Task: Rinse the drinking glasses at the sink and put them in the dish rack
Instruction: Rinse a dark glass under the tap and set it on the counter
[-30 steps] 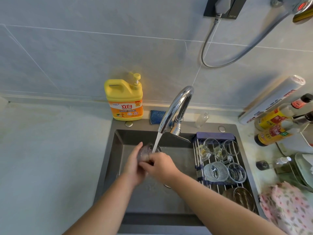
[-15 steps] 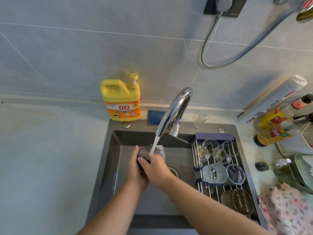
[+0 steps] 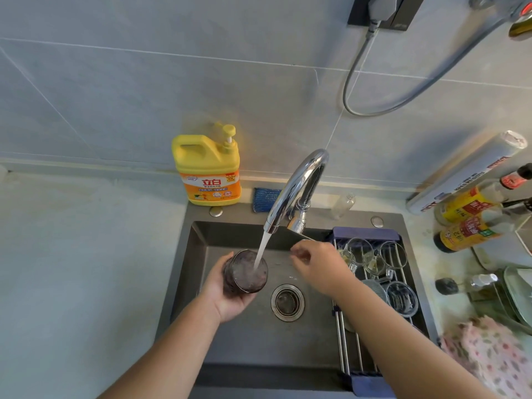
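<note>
My left hand [image 3: 227,295] grips a dark tinted drinking glass [image 3: 246,273] upright over the grey sink [image 3: 198,254]. Water from the chrome faucet [image 3: 296,185] pours straight into the glass. My right hand [image 3: 316,263] hovers to the right of the stream, fingers loosely curled and holding nothing, close to the faucet lever. A wire dish rack [image 3: 345,341] spans the sink's right side and holds several clear glasses [image 3: 359,250].
A yellow detergent jug [image 3: 207,165] and a blue sponge [image 3: 266,198] stand behind the sink. The drain [image 3: 287,302] sits mid-basin. Sauce bottles [image 3: 472,220], a foil roll [image 3: 466,174] and a floral cloth [image 3: 489,358] crowd the right counter.
My right hand has let go of the glass and moved right toward the faucet lever. My left hand alone now holds the glass, turned upright under the stream.
</note>
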